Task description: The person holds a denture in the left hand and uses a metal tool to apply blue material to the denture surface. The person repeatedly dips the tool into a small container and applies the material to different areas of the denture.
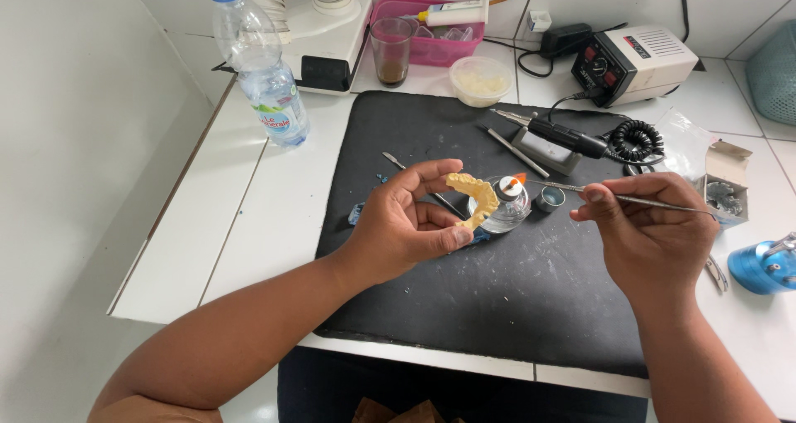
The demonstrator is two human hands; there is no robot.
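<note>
Yellow cast sits pinched in the left hand, arch curving top to bottom, while the right hand grips a thin metal tool lying sideways, tip at the burner flame between them, above the desk.

Both bare forearms are reaching in from below, the left hand curling palm-up with thumb and fingertips pinching in a raised grip, while the right hand is hovering opposite, knuckles up, its fingers closing in a fine pen-like grip.
</note>
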